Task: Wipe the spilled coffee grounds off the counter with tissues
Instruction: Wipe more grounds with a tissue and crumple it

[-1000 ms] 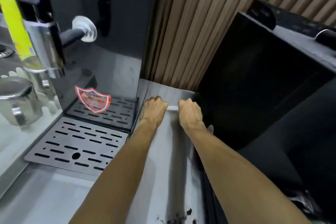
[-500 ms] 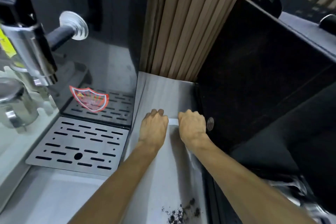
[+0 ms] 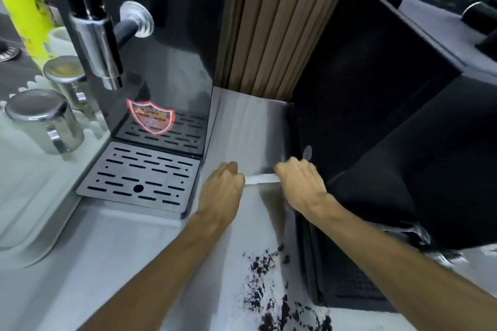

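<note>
A white tissue (image 3: 262,179), gathered into a narrow strip, is held stretched straight between two hands just to the right of the perforated drip tray (image 3: 139,174), level with its front half. The strip's left end is gripped by the left hand (image 3: 222,191), whose fingers are curled down over it close beside the tray's right edge. The other end is gripped by the right hand (image 3: 298,185), closed in a fist farther right of the tray. Whether the strip is pressed onto the grey counter (image 3: 134,250) cannot be told. The spilled coffee grounds (image 3: 262,274) are scattered on the counter to the right of the tray and nearer the viewer than its front edge, well apart from the tissue. A black appliance (image 3: 376,115) is seen farther right of the tray, just beside the right hand. Two steel jugs (image 3: 43,121) are set to the tray's left, and a red shield sticker (image 3: 150,119) is seen on the dark panel directly behind it.
</note>
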Available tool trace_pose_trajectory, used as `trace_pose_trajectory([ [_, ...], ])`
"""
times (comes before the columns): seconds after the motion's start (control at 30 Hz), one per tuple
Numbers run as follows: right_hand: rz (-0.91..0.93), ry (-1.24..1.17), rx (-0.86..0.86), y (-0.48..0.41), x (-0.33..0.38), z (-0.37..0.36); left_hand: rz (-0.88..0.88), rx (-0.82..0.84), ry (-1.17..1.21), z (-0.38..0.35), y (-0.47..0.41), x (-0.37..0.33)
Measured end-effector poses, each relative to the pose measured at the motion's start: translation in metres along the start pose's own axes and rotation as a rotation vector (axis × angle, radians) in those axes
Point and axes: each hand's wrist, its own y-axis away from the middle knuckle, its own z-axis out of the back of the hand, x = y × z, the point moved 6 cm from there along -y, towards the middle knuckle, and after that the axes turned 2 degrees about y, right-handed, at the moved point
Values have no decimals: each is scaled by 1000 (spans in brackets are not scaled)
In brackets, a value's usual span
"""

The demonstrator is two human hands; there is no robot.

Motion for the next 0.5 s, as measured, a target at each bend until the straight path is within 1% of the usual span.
trace_pose_trajectory([
  [0.13, 49, 36, -41, -4, 16, -14, -92, 61, -144, -16, -13, -3],
  [0.23, 104, 29, -29, 31, 22, -17, -200, 10, -169, -18, 19, -2],
  [0.27, 127, 21, 0, 47, 25, -19, -233, 6, -157, -18, 35, -2],
  [0.37, 197, -18, 69, 96, 31, -19, -265, 70, -78, -22, 90, -12],
  [0.43, 243, -64, 92, 124, 36, -18, -288, 118, -47, -26, 124, -20],
  [0.5, 284, -128, 114, 143, 38, -22, -285, 120, 23, -30, 149, -18],
])
